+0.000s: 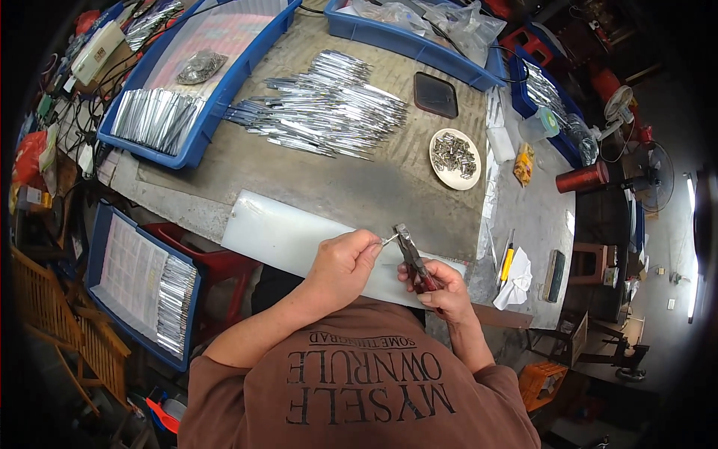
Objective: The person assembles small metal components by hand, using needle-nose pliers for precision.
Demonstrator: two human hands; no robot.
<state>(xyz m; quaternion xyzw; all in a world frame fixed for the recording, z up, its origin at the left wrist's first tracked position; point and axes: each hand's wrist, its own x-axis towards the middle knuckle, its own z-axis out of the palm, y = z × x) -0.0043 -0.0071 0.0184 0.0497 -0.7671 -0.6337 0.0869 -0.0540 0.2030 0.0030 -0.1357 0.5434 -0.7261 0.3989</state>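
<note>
One bare left hand (340, 262) pinches one slim metal piece (388, 240) at the head of pliers (411, 256) the right hand (443, 289) clasps, above one smooth white board (277, 226), with one round dish (449, 179) of metal bits (454, 155), one heap of shiny rods (329, 112) and one blue tray (404, 47) of clear bags beyond on the desk (321, 181).

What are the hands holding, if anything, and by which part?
Right hand: pliers, by the handles. Left hand: thin piece, pinched at one end.
</note>
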